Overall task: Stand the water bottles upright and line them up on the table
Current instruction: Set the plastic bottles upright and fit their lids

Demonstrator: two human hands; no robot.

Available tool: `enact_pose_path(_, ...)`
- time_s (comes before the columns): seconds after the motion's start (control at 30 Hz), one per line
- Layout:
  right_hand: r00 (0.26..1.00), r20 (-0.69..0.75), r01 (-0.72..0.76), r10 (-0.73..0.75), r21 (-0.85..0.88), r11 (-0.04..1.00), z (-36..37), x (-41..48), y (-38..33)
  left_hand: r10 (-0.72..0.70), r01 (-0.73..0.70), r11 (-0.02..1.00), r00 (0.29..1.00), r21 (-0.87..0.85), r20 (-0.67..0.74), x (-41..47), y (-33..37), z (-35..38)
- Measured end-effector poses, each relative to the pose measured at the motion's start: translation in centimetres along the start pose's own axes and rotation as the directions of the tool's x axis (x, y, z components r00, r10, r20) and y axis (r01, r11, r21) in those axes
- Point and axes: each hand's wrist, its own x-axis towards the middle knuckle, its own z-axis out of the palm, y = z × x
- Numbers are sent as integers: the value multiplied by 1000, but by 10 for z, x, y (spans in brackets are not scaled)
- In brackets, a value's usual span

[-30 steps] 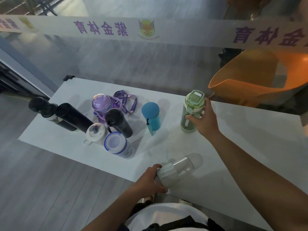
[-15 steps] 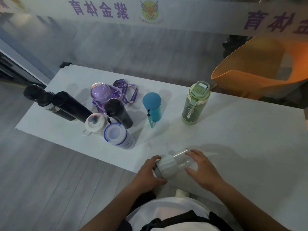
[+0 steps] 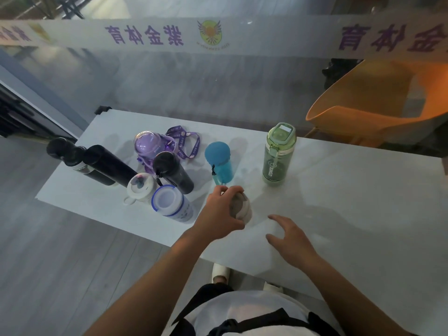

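**Water bottles: clear bottle (image 3: 242,208) gripped by its cap at the near edge**

Nearest the person, the right hand (image 3: 288,236) hovers low over the white surface (image 3: 351,202), its fingers (image 3: 278,218) spread apart and relaxed, holding nothing. Just to its left, the left hand (image 3: 219,209) has its fingers (image 3: 236,189) curled over the grey-white cap of the clear bottle, clamped on it from above. The bottle is seen cap-first and looks close to upright; its base is hidden, so whether it rests on the surface cannot be told.

Further left stands a white bottle with a blue rim (image 3: 169,201), touching a white-lidded bottle (image 3: 140,187). Behind these a black bottle (image 3: 173,172) stands upright. Two black flasks (image 3: 109,166) stand close together at the left end.

In the middle a teal bottle (image 3: 219,161) stands just beyond the left hand, and a green bottle (image 3: 278,156) stands upright, apart to the right. At the back of the cluster is a purple bottle (image 3: 150,145) with a purple lanyard (image 3: 186,146) looped on the surface beside it.

Beyond the surface are an orange chair (image 3: 375,105) and a white banner (image 3: 157,35) with purple characters.
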Motion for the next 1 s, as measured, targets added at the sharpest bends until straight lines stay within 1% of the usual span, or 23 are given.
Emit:
enact_pose_path(0.3, 996, -30, -87, 89, 61, 994, -9, -28, 22, 50, -53, 995, 998, 85, 39, 8, 17, 15)
enact_pose_path(0.47, 995, -48, -86, 89, 54, 995, -10, -33, 26, 68, -70, 996, 996, 52, 52, 6, 16, 21)
enact_pose_path(0.53, 996, -38, -78, 80, 37, 996, -10, -32, 28, 67, -69, 997, 996, 31, 56, 7, 14, 20)
enact_pose_path(0.6, 997, -20, -70, 71, 10, 997, -10, -31, 29, 52, -56, 997, 996, 48, 76, 6, 14, 19)
enact_pose_path(0.73, 999, -10, -43, 42, -81, 996, -18, -27, 28, 51, -58, 983, 998, 173, 44, -3, 20, 10)
enact_pose_path(0.8, 999, -39, -14, 9, -128, 992, -25, -25, 24, 58, -58, 972, 998, 228, 8, -10, 25, 4)
enact_pose_path(0.9, 994, -101, 21, -42, -197, 980, -34, -28, 10, 18, -7, 964, 999, 264, -38, -29, 29, -3)
enact_pose_path(1.0, 987, -146, 37, -68, -210, 977, -37, -42, -14, 61, -36, 951, 996, 308, -72, -58, 30, -9)
